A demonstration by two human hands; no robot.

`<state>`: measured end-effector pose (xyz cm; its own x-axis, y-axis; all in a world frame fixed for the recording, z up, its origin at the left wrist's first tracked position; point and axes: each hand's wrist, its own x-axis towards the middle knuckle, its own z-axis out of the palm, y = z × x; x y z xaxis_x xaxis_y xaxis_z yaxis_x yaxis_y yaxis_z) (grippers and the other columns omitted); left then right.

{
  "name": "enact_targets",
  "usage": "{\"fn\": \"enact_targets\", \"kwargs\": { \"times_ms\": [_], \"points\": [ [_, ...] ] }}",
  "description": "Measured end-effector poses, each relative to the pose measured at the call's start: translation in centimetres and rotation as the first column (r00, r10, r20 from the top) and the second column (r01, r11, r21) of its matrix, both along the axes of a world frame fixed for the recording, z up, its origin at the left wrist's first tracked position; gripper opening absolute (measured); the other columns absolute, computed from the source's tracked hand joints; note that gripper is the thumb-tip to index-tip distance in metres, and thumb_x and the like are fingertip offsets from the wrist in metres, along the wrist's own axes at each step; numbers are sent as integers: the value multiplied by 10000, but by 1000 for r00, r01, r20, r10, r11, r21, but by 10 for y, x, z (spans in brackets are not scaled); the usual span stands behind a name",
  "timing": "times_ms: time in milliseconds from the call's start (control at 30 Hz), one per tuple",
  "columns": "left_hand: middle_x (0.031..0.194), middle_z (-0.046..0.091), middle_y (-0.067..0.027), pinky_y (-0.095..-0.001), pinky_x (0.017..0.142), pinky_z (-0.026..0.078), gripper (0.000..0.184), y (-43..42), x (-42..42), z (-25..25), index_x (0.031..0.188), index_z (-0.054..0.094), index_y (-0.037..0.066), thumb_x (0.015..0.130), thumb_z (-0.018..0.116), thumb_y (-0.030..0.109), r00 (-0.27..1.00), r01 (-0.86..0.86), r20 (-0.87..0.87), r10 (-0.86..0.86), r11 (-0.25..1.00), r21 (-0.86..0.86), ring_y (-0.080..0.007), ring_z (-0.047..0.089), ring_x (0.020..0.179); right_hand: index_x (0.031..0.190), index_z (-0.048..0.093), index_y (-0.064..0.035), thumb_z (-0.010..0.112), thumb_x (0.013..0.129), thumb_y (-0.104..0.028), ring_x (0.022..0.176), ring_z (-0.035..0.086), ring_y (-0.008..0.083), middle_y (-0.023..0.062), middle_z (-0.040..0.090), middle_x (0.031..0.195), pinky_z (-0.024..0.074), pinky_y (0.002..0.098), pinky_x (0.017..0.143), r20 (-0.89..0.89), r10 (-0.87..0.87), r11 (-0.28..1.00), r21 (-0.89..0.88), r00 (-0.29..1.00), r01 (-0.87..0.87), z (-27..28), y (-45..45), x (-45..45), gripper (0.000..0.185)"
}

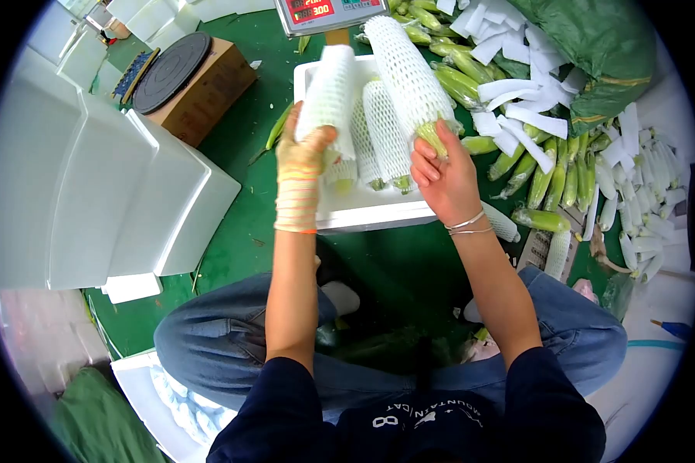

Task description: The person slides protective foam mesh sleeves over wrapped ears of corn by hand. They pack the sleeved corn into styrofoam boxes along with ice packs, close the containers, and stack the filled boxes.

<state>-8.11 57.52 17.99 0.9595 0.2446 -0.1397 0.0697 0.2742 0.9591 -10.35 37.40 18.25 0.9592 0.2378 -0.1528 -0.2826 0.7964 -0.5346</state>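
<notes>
My left hand (301, 158), in a yellowish striped glove, is closed round an ear of corn in a white foam net sleeve (332, 85). In my right hand (446, 174) is the lower end of another sleeved ear of corn (405, 65), its green base showing at my fingers. Both ears are over a white foam box (378, 218). Inside it lie more sleeved corn ears (380, 116), partly hidden by my hands and the held ears. Just behind the box stands a digital scale (332, 17) with lit red digits.
Right of the box are piled plastic-wrapped corn ears (544, 220), white foam strips (537, 127) and a green sack (594, 46). Several white foam boxes (93, 185) stand at left, near a cardboard carton (224, 81) with a black round lid (174, 71) on top.
</notes>
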Motion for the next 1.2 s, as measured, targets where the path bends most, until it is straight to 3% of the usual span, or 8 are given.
{"fn": "enact_targets", "kwargs": {
  "times_ms": [267, 367, 433, 600, 733, 867, 1133, 1200],
  "points": [
    [1279, 475, -285, -350, 1003, 376, 683, -39, 9, -53, 1319, 417, -30, 731, 699, 170, 983, -181, 163, 80, 361, 915, -371, 474, 1193, 1010, 413, -98, 510, 946, -278, 492, 400, 97, 26, 472, 708, 372, 246, 458, 66, -72, 915, -393, 995, 92, -9, 9, -19, 214],
    [1164, 546, -261, -393, 947, 427, 563, -32, -4, -44, 1303, 430, -25, 842, 607, 246, 962, -166, 271, -42, 698, 696, -404, 534, 1084, 1248, 318, -7, 553, 920, -306, 506, 525, 185, 79, 532, 735, 461, 301, 480, 281, 119, 637, -757, 952, 144, -25, 34, -28, 503],
    [1033, 599, -157, -374, 753, 515, 498, -14, -12, -20, 1230, 475, -46, 869, 619, 267, 962, 195, -81, -262, 861, -469, -272, 603, 877, 1308, 317, 15, 583, 893, -314, 688, 581, 298, 159, 547, 835, 491, 370, 658, 396, 446, 465, -869, 803, 170, -20, 33, -31, 593],
    [985, 627, -125, -369, 745, 529, 493, -20, -14, -21, 1156, 536, -33, 753, 695, 202, 990, 139, 38, -133, 954, -266, -241, 628, 839, 1318, 334, 80, 678, 758, -224, 1082, 469, 408, 251, 403, 1223, 442, 397, 878, 243, 320, -403, -840, 916, 363, -45, 28, 45, 724],
    [971, 633, -159, -385, 767, 536, 560, -12, -16, -8, 1138, 530, -43, 724, 708, 289, 998, 48, -12, -60, 886, -461, -282, 632, 831, 1314, 304, 104, 714, 708, -240, 1112, 475, 395, 280, 432, 1203, 454, 396, 874, -115, 178, -451, -892, 977, -23, -52, 43, 74, 808],
    [1223, 507, -230, -520, 916, 436, 748, 20, -12, -25, 1244, 464, -1, 733, 647, 513, 980, 197, 158, -124, 750, -631, -358, 515, 1091, 1274, 321, 89, 718, 667, -227, 1062, 512, 389, 300, 507, 1079, 444, 414, 887, 203, 61, 468, -870, 977, 152, -45, 41, 49, 791],
    [1400, 361, -181, -472, 991, 425, 666, 17, -41, -20, 1438, 222, 136, 915, 455, 477, 902, 224, 420, 101, 721, -656, -337, 430, 1237, 1183, 593, -48, 589, 867, -310, 1161, 411, 322, 149, 432, 1282, 329, 397, 1009, 589, 416, 380, -805, 692, 457, 19, 66, -3, 411],
    [1416, 346, -168, -422, 1009, 421, 601, 22, -38, -24, 1441, 230, 138, 941, 467, 373, 904, 153, 417, 94, 840, -520, -295, 396, 1271, 965, 648, -8, 575, 821, -230, 870, 606, 360, 226, 620, 922, 478, 423, 823, 567, 183, 321, -807, 803, 496, -15, 56, 38, 274]
  ]
}}
